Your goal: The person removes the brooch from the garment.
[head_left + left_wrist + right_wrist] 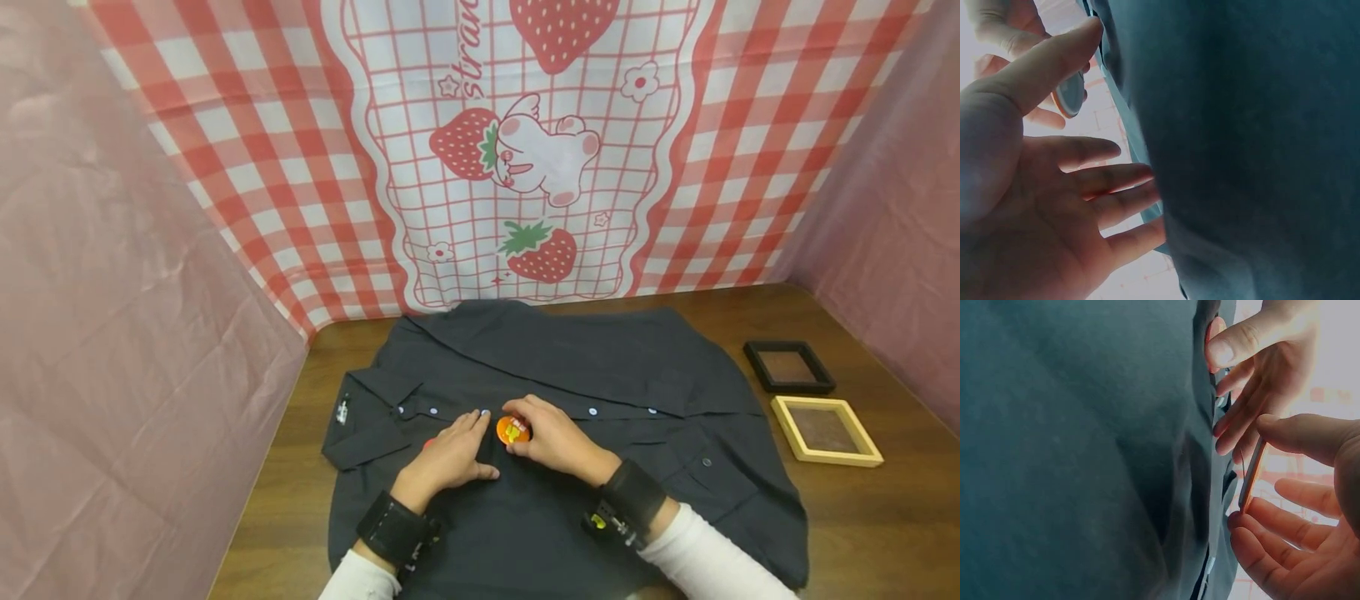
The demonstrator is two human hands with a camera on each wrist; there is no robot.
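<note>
From where I stand, the dark shirt (517,533) lies spread across the worktop (281,508), collar to the person's left, its button strip facing up so both hands can reach it. The right hand (558,437) pinches an orange badge (513,430) by the rim between thumb and fingers, just above the cloth near that strip; gripping the edge seems meant to leave face and back uncovered. From the right wrist, a thin wire (1242,465) stands away from the badge's back, probably a loosened pin, which would explain fingers kept to the rim. The left hand (447,458) grasps nothing: its fingers lie extended against the shirt, thumb apart, perhaps to steady the fabric. A red thing (1215,345) peeks out beside it, mostly hidden. The black frame (757,367) and pale wooden frame (840,457) sit off to the right, presumably out of the way.
</note>
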